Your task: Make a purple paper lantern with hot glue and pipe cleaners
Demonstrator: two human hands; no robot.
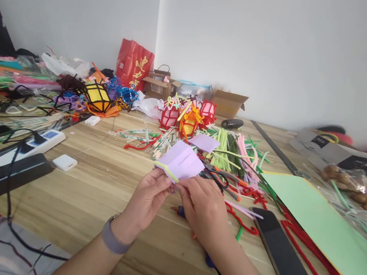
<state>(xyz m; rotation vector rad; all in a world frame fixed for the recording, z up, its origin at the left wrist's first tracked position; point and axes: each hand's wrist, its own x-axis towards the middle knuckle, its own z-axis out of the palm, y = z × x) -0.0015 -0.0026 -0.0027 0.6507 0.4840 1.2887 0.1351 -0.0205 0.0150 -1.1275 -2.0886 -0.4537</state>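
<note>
The left hand and right hand pinch the yellow-green strip along the near edge of the lilac paper. The paper juts just beyond their fingertips, above the tabletop.

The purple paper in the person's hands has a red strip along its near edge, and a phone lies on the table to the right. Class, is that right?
Not red: the head view shows a yellow-green strip along the near edge of the purple paper, held in the left hand and right hand. The phone does lie on the table to the right.
</note>
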